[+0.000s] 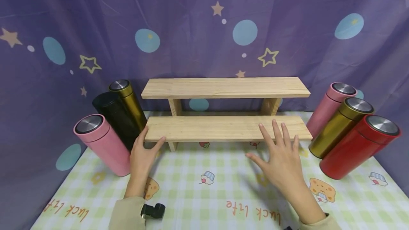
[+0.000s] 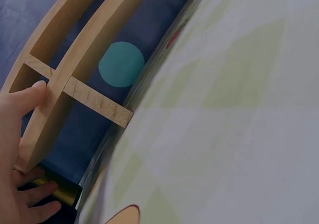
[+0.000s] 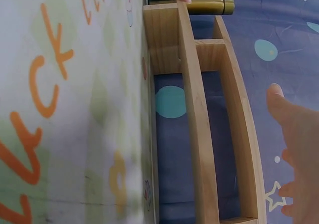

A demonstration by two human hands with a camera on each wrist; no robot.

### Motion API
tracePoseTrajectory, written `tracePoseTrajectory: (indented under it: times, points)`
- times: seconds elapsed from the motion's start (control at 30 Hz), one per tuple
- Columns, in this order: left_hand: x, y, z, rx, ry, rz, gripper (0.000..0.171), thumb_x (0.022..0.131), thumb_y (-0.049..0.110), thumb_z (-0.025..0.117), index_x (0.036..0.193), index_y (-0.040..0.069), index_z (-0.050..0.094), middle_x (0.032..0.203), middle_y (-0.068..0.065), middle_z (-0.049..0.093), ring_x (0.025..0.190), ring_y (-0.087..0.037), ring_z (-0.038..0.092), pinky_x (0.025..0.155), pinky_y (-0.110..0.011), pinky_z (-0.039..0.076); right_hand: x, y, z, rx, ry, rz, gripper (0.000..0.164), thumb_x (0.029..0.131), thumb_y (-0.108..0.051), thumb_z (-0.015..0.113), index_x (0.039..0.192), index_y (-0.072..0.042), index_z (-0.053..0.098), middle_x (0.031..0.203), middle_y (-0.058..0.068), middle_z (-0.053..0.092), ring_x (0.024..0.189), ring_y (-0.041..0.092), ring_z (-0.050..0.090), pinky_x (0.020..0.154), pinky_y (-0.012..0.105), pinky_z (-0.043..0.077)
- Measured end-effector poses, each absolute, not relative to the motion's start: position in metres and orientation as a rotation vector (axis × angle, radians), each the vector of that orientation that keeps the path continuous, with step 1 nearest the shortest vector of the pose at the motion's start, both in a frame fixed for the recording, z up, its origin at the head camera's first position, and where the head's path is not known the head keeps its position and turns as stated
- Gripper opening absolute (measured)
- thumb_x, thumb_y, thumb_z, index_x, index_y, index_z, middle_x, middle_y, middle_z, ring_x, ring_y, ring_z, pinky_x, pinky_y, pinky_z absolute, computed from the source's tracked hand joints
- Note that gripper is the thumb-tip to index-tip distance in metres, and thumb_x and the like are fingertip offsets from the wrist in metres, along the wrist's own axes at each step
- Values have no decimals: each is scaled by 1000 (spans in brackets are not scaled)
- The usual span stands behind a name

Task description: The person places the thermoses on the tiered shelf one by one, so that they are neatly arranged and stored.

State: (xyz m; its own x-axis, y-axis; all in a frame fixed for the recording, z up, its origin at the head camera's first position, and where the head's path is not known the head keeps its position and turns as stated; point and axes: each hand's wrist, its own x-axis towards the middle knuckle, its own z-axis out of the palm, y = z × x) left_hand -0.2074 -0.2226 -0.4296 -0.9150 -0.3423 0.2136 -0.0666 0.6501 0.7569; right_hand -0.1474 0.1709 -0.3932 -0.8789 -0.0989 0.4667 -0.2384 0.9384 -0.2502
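A two-tier wooden shelf [image 1: 220, 129] stands on the table, its upper board set back behind the lower one. My left hand [image 1: 140, 155] holds the left end of the lower board, thumb at the front edge and fingers round the end, as the left wrist view also shows. Over the right part of that board, my right hand [image 1: 282, 164] is spread with straight fingers and grips nothing. In the right wrist view the right thumb [image 3: 276, 102] shows apart from the shelf boards.
At the left stand a pink bottle [image 1: 105, 148], a black bottle [image 1: 118, 120] and a gold bottle [image 1: 132, 98]. Another pink bottle [image 1: 329, 105], a gold one [image 1: 338, 127] and a red one [image 1: 354, 148] stand at the right. A purple curtain [image 1: 198, 3] hangs behind the checked tablecloth [image 1: 191, 201].
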Motion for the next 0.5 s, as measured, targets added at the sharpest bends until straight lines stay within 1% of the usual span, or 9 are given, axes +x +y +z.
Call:
tracePoseTrajectory:
  times: [0.13,0.23,0.33,0.4,0.5]
  points:
    - [-210,-224,-429,310,-2557,-1143,90,84,63,69,156,23,34,153,-18,38,136,-43,37,106,-64,28,-145,172,-385,211,-2618,484,93,84,-66,65,159,-27,25,164,12,15,150,36,9,114,65,5]
    - [-211,-224,-430,310,-2556,-1155,91,83,64,68,156,22,33,152,-18,37,136,-42,38,106,-63,30,-141,176,-379,194,-2590,540,93,83,-63,68,158,-27,26,163,11,19,149,37,14,115,62,8]
    - [-211,-223,-431,319,-2555,-1169,92,83,65,68,156,21,33,154,-18,35,138,-41,36,107,-62,30,-135,182,-375,184,-2524,582,95,79,-59,75,157,-27,31,161,8,26,146,37,22,114,61,16]
    - [-209,-223,-432,324,-2563,-1177,93,84,65,67,157,20,31,156,-18,32,140,-42,33,107,-63,28,-129,187,-373,168,-2470,607,96,75,-56,80,155,-28,36,160,5,30,144,35,28,112,60,23]
    - [-210,-223,-430,317,-2579,-1186,94,86,65,65,158,18,28,158,-18,28,141,-42,31,108,-63,27,-116,195,-373,126,-2361,663,97,68,-46,87,152,-27,42,157,-2,37,141,29,37,100,60,37]
